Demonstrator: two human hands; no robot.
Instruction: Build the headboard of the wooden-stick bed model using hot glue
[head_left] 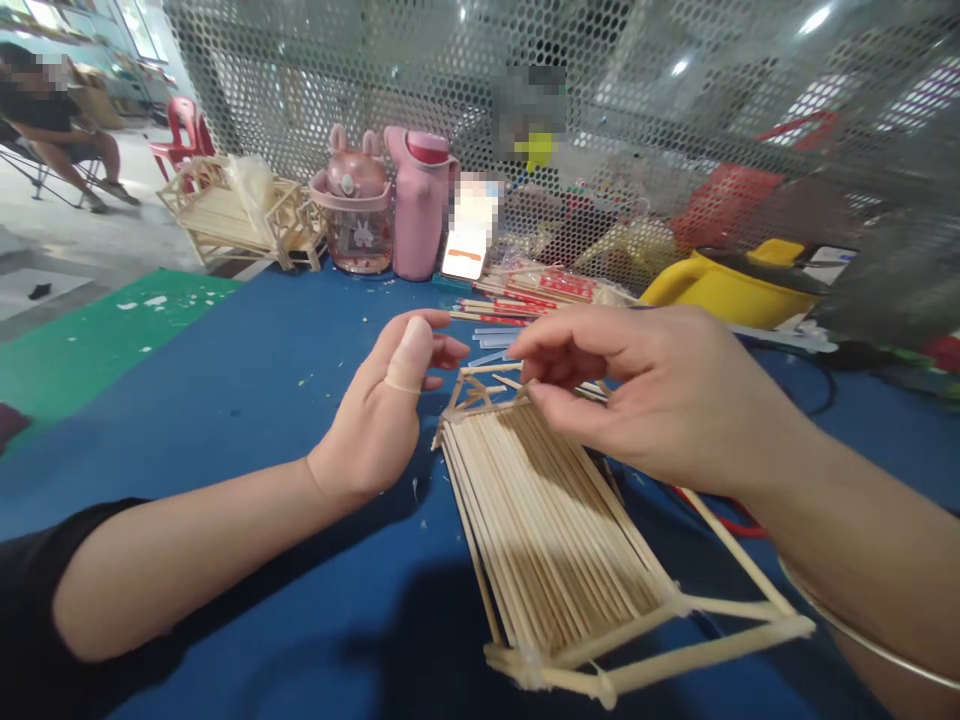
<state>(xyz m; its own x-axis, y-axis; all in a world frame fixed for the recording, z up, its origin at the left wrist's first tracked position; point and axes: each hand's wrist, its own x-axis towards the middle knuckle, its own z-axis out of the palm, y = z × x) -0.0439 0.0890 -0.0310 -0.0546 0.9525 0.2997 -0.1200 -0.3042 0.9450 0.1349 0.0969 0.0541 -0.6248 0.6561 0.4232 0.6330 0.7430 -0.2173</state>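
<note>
A small bench-like frame of thin wooden sticks lies on the blue table, its slats packed side by side and its joints showing glue. My left hand is beside its far left corner, fingers stretched forward and apart, holding nothing visible. A pale cover is on the left thumb. Over the far end of the frame, my right hand has its thumb and fingers curled in a pinch close to short stick pieces. What lies between those fingertips is too small to make out. Clear glue sticks lie just beyond the frame.
Red-wrapped stick bundles, a lit phone, a pink bottle and a rabbit-eared cup line the back by a perforated metal screen. A stick-built bench stands back left, a yellow pot right. A person sits far left.
</note>
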